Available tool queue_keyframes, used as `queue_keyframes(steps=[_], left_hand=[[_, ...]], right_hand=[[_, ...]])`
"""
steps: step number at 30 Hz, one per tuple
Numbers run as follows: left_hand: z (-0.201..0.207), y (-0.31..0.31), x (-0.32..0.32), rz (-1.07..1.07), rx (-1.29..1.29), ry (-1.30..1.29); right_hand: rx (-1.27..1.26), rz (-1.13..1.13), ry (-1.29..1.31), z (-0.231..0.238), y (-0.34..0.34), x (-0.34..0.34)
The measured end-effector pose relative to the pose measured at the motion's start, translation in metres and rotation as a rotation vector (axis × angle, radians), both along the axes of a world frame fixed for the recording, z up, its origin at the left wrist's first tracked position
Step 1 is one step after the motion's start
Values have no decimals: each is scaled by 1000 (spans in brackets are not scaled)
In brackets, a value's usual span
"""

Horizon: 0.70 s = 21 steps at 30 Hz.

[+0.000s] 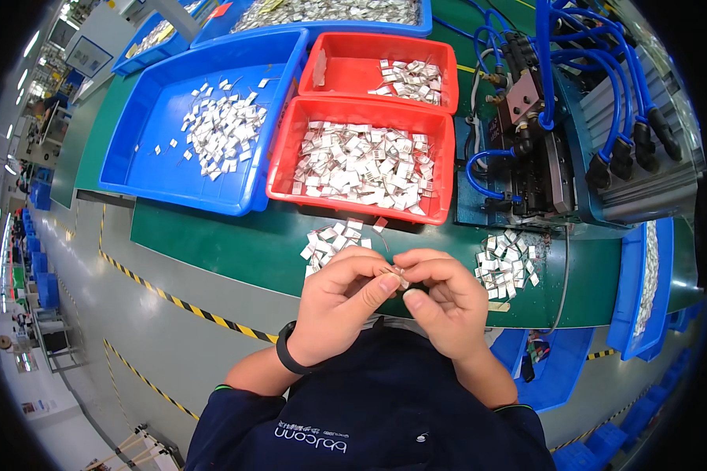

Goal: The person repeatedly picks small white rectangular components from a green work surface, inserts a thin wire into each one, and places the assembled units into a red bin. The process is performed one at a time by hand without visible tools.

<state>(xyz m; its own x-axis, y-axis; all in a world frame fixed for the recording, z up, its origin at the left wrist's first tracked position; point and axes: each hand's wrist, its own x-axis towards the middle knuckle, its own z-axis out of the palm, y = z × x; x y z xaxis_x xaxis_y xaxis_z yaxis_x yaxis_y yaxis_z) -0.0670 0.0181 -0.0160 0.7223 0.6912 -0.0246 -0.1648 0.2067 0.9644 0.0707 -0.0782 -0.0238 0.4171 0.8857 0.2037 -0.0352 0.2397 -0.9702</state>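
Observation:
My left hand (339,302) and my right hand (450,302) meet in front of my body, just over the near edge of the green bench. Both are closed, thumb against fingers, on one small pale part with a thin lead (401,276). My fingertips cover most of it, so its exact kind is hard to tell. Beyond my left hand lies a loose pile of small white block-shaped parts with wire leads (334,242). A second pile of such white parts (504,263) sits on the bench to the right of my right hand.
Two red bins (361,208) (448,59) and a large blue bin (126,169), all with white parts, stand beyond my hands. A machine with blue air hoses (526,149) fills the back right. Another blue bin (622,314) stands at the right edge.

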Motion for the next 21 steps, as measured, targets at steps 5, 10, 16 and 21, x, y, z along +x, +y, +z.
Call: queue_keyframes(steps=[5,10,16,21], left_hand=[[1,2,-1,-35,-62,-18],[5,2,0,-94,-164,-78],[6,3,0,-107,-114,-90],[6,3,1,-78,-107,-44]], right_hand=[[-67,124,458,1,0,1],[-191,257,865,5,2,7],[-172,259,951,0,1,9],[-104,73,749,3,0,0]])
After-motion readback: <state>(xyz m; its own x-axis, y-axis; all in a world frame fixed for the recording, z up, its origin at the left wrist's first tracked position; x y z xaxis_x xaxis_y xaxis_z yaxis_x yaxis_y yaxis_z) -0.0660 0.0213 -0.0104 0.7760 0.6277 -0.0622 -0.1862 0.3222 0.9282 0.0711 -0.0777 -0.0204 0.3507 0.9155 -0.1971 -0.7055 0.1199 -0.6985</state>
